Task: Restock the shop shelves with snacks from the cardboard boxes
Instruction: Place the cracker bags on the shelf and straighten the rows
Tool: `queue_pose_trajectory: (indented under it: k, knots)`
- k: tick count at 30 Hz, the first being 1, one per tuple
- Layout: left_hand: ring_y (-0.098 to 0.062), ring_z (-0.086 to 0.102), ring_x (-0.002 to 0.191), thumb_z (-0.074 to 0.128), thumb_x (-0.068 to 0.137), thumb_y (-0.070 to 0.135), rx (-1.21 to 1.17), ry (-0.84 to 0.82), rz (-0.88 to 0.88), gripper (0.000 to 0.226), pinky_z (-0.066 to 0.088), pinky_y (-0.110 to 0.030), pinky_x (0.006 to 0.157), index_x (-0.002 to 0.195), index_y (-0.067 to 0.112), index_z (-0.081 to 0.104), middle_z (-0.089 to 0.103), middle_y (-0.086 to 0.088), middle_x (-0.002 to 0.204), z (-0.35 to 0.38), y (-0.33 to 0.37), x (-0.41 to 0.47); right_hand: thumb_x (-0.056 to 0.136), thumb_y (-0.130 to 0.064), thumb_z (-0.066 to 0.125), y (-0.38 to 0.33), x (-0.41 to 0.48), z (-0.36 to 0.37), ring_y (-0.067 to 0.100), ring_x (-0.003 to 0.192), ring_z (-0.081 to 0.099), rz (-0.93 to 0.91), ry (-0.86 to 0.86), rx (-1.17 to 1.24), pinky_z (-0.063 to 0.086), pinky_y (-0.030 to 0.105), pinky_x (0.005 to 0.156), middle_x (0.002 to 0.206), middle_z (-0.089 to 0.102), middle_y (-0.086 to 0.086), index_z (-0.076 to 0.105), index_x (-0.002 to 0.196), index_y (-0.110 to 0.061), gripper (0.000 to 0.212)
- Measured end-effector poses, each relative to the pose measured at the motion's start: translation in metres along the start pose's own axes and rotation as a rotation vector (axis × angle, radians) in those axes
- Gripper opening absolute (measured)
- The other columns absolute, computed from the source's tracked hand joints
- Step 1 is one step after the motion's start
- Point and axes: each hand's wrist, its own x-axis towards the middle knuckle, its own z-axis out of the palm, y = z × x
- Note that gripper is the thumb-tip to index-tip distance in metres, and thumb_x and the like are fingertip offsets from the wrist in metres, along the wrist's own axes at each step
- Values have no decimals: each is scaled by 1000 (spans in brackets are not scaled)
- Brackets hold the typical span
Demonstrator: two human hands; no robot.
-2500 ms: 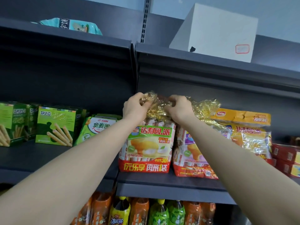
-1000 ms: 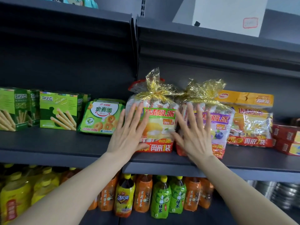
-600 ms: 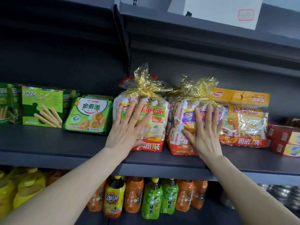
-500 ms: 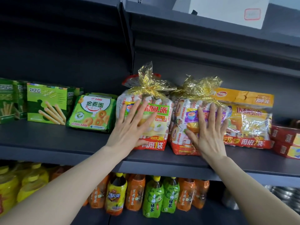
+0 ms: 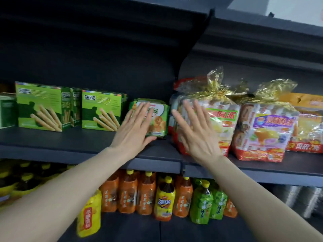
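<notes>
Head view: both arms reached up to the middle shelf (image 5: 61, 144) with the palms facing the goods. The left hand (image 5: 134, 131) was flat and spread, fingers straight, lying over the front of a small green biscuit pack (image 5: 160, 121). The right hand (image 5: 198, 133) was likewise flat and gripping nothing, its fingers fanned across the left part of the green-labelled snack bag (image 5: 222, 123), which stood upright on the shelf, touching the purple-labelled snack bag (image 5: 265, 133) to its right.

Half a second before, the left hand had covered the green-labelled bag and the right hand the purple-labelled one; both had since shifted one item to the left, and the view had swung left as well.

Motion blur softened the fingers, so firm contact could not be judged. An orange bag (image 5: 309, 123) was cut off at the right edge, and a red packet (image 5: 185, 82) showed only partly behind the gold ties.
</notes>
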Motion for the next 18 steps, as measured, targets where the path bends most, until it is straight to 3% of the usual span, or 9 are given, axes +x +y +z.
queue_pose_trajectory:
  k: [3, 6, 11, 18]
  knots:
    - [-29, 0, 151, 53, 92, 50, -11, -82, -34, 90, 5, -42, 120, 156, 5, 8, 2, -16, 163, 3, -47, -11, 102, -27, 48, -36, 22, 32, 39, 149, 19, -17, -140, 43, 22, 51, 119, 160, 28, 14, 34, 154, -20, 54]
    - [-25, -10, 151, 50, 95, 50, -6, -193, 41, 93, -5, -34, 118, 155, 8, -7, -16, -11, 162, 13, -79, -6, 99, -34, 56, -52, 50, 56, 40, 148, 23, 150, -359, 71, 36, 53, 113, 160, 28, 14, 33, 154, -23, 61]
    - [-23, -13, 150, 40, 98, 54, 9, -282, 94, 88, -9, -30, 117, 155, 7, -8, -17, -10, 162, 42, -93, 20, 99, -42, 54, -43, 82, 86, 31, 152, -13, 257, -896, 63, 17, 48, 122, 164, -19, 8, -8, 157, -30, 86]
    - [-26, -19, 149, 46, 96, 56, 62, -306, 73, 98, -9, -34, 118, 152, 9, -18, -26, -12, 159, 73, -100, 44, 85, -44, 73, -42, 103, 122, 35, 151, -13, 307, -922, -13, 23, 44, 118, 163, -18, 15, -20, 155, -26, 118]
